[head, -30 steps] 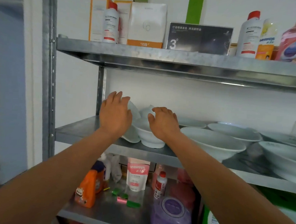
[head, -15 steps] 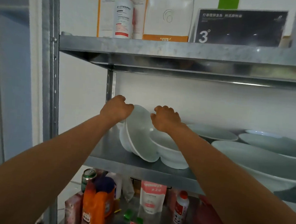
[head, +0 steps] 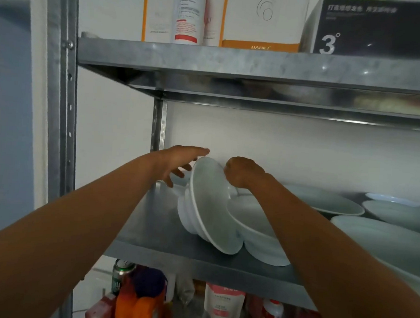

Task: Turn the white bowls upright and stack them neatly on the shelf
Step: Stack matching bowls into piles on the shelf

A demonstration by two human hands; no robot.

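Tilted bowl (head: 212,205): white, glossy, standing on edge on the metal shelf (head: 155,224), opening facing right and toward camera, nested in a second tipped bowl (head: 185,206) behind it. Lower rim touches an upright bowl (head: 256,233) just to its right. More upright white bowls (head: 324,200) sit along the shelf further right, shallow and wide, some overlapping.

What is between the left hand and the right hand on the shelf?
In the head view, the top rim of the tilted white bowl stands between the left hand and right hand.
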